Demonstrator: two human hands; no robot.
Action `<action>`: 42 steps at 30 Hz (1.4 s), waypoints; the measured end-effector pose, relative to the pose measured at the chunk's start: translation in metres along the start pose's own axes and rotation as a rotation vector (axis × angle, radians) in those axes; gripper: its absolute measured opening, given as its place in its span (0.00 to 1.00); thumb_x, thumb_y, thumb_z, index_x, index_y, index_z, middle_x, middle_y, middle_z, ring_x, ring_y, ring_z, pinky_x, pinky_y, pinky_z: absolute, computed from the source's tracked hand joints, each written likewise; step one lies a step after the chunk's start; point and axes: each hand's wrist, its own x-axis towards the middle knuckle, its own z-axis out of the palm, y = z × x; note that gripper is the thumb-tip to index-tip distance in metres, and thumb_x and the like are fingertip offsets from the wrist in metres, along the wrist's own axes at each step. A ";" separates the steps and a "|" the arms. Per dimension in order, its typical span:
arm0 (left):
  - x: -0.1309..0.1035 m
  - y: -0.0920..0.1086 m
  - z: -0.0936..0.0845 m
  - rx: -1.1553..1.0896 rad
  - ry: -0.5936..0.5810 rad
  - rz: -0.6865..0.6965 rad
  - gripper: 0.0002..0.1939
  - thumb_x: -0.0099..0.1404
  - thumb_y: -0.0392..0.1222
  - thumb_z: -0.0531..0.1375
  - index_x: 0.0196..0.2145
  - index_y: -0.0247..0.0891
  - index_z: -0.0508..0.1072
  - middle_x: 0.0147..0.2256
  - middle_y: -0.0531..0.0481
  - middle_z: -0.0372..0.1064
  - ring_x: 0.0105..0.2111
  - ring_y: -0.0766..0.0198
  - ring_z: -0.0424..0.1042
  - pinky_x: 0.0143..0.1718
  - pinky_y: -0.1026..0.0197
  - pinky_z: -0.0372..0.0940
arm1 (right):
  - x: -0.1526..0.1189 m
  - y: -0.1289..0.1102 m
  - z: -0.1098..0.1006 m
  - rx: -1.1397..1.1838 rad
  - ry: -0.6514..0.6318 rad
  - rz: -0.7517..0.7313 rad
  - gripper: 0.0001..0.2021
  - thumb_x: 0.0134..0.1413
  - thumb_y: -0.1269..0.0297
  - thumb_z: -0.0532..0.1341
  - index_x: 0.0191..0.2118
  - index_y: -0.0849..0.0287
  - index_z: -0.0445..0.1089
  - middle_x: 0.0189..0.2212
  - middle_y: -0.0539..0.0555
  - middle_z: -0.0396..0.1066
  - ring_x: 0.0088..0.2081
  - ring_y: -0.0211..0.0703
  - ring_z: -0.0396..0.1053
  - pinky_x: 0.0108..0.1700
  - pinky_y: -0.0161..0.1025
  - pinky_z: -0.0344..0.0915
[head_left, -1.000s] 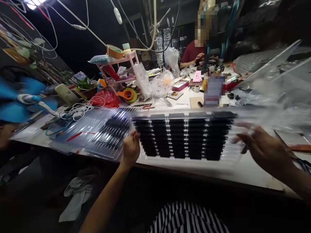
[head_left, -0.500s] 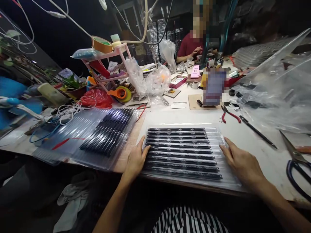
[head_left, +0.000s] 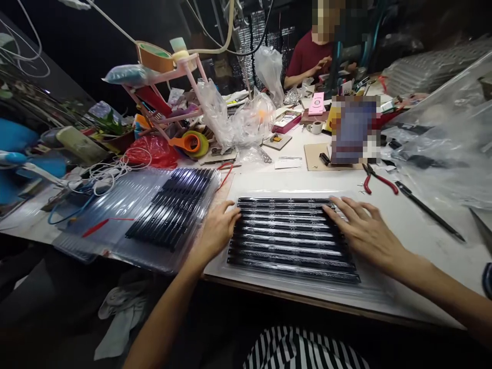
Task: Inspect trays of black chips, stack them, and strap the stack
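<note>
A clear plastic tray (head_left: 374,289) lies at the front edge of the white table, with several black strips (head_left: 292,230) in parallel rows in it. My left hand (head_left: 217,230) is at the tray's left edge, thumb and fingertips by the left ends of the upper strips; it looks closed on the edge. Over the upper right of the strips is my right hand (head_left: 365,225), fingers spread, fingertips touching the right ends. Left of my left hand sits another clear tray (head_left: 111,205) with more black strips.
Red-handled pliers (head_left: 378,182), a black pen-like tool (head_left: 430,212) and scissors (head_left: 486,277) lie on the right. Behind are a pink rack (head_left: 169,77), plastic bags (head_left: 249,118) and cardboard (head_left: 313,156). A person (head_left: 307,59) sits at the back.
My right hand has moved from the tray's right edge up and inward onto the strips' right ends, fingers spreading. My left hand is slightly higher at the left edge. The view has shifted a little.
</note>
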 end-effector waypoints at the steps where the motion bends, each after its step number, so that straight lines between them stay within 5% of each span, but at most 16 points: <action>1: 0.012 -0.003 0.000 0.003 -0.014 0.039 0.16 0.68 0.35 0.47 0.47 0.36 0.71 0.48 0.42 0.65 0.47 0.58 0.65 0.48 0.56 0.61 | 0.014 0.000 -0.002 0.010 -0.049 -0.046 0.23 0.58 0.80 0.43 0.57 0.70 0.60 0.57 0.69 0.58 0.56 0.59 0.57 0.50 0.53 0.59; 7: 0.074 -0.007 0.004 0.094 -0.193 0.191 0.16 0.60 0.25 0.49 0.33 0.35 0.74 0.35 0.43 0.69 0.37 0.57 0.67 0.41 0.57 0.62 | 0.094 0.002 -0.014 0.070 -0.289 -0.147 0.15 0.59 0.77 0.46 0.39 0.64 0.69 0.35 0.61 0.70 0.36 0.48 0.67 0.31 0.39 0.62; 14: 0.080 0.005 0.000 0.088 -0.262 0.242 0.12 0.59 0.26 0.51 0.29 0.31 0.74 0.33 0.38 0.70 0.38 0.53 0.68 0.44 0.51 0.60 | 0.109 -0.021 -0.016 0.053 -0.330 -0.094 0.16 0.56 0.80 0.45 0.40 0.67 0.69 0.33 0.64 0.70 0.31 0.50 0.68 0.26 0.40 0.59; 18: 0.071 0.006 0.005 0.022 -0.203 0.175 0.14 0.60 0.26 0.49 0.32 0.31 0.75 0.34 0.38 0.70 0.40 0.53 0.67 0.46 0.51 0.60 | 0.097 -0.028 -0.012 0.046 -0.280 -0.068 0.18 0.57 0.80 0.42 0.44 0.71 0.67 0.37 0.67 0.69 0.36 0.55 0.67 0.30 0.44 0.62; 22: 0.032 -0.001 0.013 -0.089 -0.052 0.058 0.18 0.65 0.31 0.47 0.49 0.33 0.69 0.47 0.40 0.66 0.49 0.57 0.64 0.51 0.54 0.60 | 0.050 -0.007 0.001 0.088 -0.196 -0.033 0.22 0.60 0.77 0.42 0.57 0.67 0.59 0.51 0.65 0.64 0.51 0.54 0.63 0.47 0.48 0.61; 25: -0.015 -0.009 0.017 -0.277 0.052 -0.098 0.20 0.68 0.38 0.48 0.56 0.32 0.62 0.49 0.40 0.64 0.48 0.60 0.66 0.48 0.56 0.63 | -0.009 0.007 0.011 0.146 -0.023 0.254 0.21 0.64 0.64 0.43 0.56 0.67 0.61 0.57 0.67 0.59 0.57 0.59 0.56 0.53 0.55 0.56; 29: -0.061 -0.008 0.018 -0.750 0.068 -0.303 0.23 0.65 0.44 0.54 0.56 0.34 0.64 0.38 0.47 0.68 0.38 0.64 0.69 0.43 0.59 0.65 | -0.064 0.006 0.011 0.378 -0.043 0.646 0.32 0.60 0.46 0.41 0.56 0.70 0.61 0.55 0.69 0.62 0.55 0.64 0.59 0.53 0.59 0.59; 34: -0.070 0.003 0.021 -0.749 0.122 -0.266 0.19 0.68 0.42 0.49 0.53 0.38 0.69 0.40 0.46 0.67 0.42 0.62 0.66 0.49 0.57 0.61 | -0.059 -0.016 -0.007 0.825 0.025 0.898 0.31 0.53 0.43 0.50 0.57 0.58 0.62 0.58 0.59 0.60 0.59 0.57 0.57 0.52 0.52 0.65; 39: -0.071 0.007 0.020 -0.683 0.078 -0.229 0.21 0.69 0.43 0.48 0.56 0.37 0.66 0.40 0.45 0.64 0.42 0.61 0.64 0.49 0.56 0.61 | -0.046 -0.022 -0.022 1.150 0.095 1.071 0.28 0.50 0.51 0.59 0.57 0.57 0.64 0.59 0.54 0.60 0.61 0.51 0.53 0.62 0.42 0.49; 42: -0.073 0.007 0.019 -0.639 0.051 -0.231 0.21 0.69 0.45 0.49 0.57 0.38 0.65 0.39 0.45 0.63 0.43 0.60 0.63 0.49 0.53 0.60 | -0.044 -0.020 -0.032 1.388 0.234 1.118 0.26 0.49 0.56 0.61 0.55 0.54 0.66 0.58 0.55 0.62 0.60 0.51 0.56 0.61 0.41 0.50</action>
